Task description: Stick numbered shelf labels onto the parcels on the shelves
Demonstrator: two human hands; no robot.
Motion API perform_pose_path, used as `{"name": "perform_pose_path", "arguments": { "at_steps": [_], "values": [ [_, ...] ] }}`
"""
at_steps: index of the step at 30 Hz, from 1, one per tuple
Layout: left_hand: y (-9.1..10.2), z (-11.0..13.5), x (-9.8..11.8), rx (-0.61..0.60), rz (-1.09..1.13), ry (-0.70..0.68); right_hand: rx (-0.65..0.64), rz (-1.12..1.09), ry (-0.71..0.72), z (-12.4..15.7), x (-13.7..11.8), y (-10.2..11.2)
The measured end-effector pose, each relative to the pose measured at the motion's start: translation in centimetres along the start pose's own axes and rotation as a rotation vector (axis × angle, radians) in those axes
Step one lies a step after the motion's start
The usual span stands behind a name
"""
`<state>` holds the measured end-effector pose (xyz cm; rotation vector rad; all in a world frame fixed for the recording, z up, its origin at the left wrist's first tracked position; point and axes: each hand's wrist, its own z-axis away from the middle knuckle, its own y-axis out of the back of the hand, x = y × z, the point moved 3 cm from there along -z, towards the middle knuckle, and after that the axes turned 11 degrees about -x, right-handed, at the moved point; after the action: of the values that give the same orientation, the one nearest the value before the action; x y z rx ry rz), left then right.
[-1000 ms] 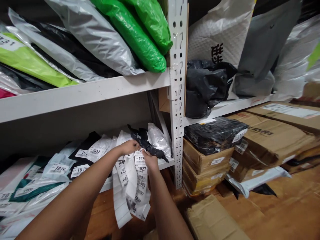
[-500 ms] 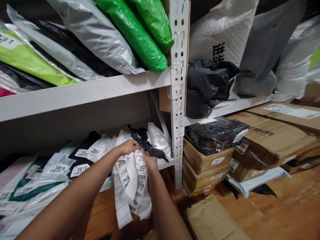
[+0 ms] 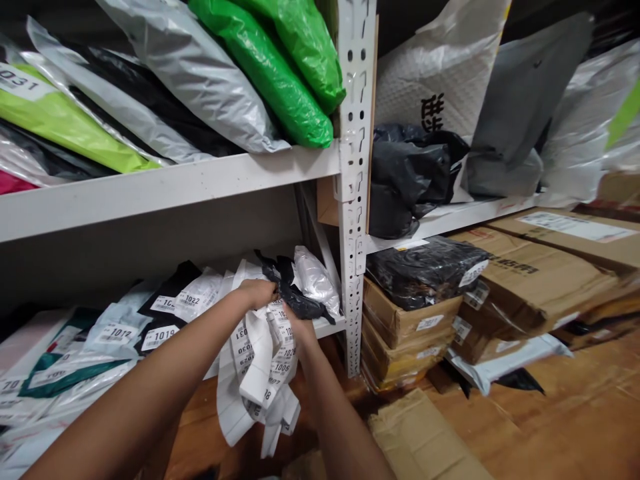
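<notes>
Both my hands are at the right end of the lower shelf (image 3: 327,325), closed on a long white strip of numbered labels (image 3: 260,373) that hangs down in loops. My left hand (image 3: 257,293) pinches the strip's upper part. My right hand (image 3: 296,328) grips it just below and to the right. Printed numbers such as 1028 and 1006 show on the strip. Right behind my hands lie a crumpled black bag (image 3: 295,300) and a silver bag (image 3: 315,280).
Labelled mailer bags (image 3: 115,330) fill the lower shelf to the left. Green (image 3: 280,73), grey and black parcels lie on the upper shelf. A white slotted post (image 3: 354,200) stands to the right, with cardboard boxes (image 3: 525,273) and a black parcel (image 3: 425,270) beyond. The floor is wood.
The hanging label strip has bunched up and swung left as my hands drew closer together; my left hand turned slightly over the strip.
</notes>
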<state>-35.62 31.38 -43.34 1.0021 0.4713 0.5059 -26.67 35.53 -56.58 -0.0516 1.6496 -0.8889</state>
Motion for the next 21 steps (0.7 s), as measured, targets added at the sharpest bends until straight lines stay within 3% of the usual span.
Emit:
{"name": "perform_pose_path", "arguments": {
  "at_steps": [5, 10, 15, 18, 21],
  "values": [
    [-0.2, 0.9, 0.5, -0.003, -0.073, 0.086, -0.233, -0.055, -0.235, 3.5, -1.2, 2.0],
    [-0.8, 2.9, 1.9, 0.103, -0.118, 0.138, -0.316, 0.035, -0.279, 5.1, -2.9, 5.5],
    [-1.8, 5.4, 2.4, 0.184, -0.187, 0.075, -0.638, 0.047, -0.314, 6.1, -4.8, 6.8],
    [-1.9, 6.3, 1.8, 0.151, -0.196, 0.014, -0.648, -0.039, -0.255, 6.3, -5.8, 6.8],
    [-1.3, 7.1, 1.6, 0.194, -0.135, 0.002, -0.558, -0.104, -0.144, 6.1, -6.2, 6.1]
  ]
}}
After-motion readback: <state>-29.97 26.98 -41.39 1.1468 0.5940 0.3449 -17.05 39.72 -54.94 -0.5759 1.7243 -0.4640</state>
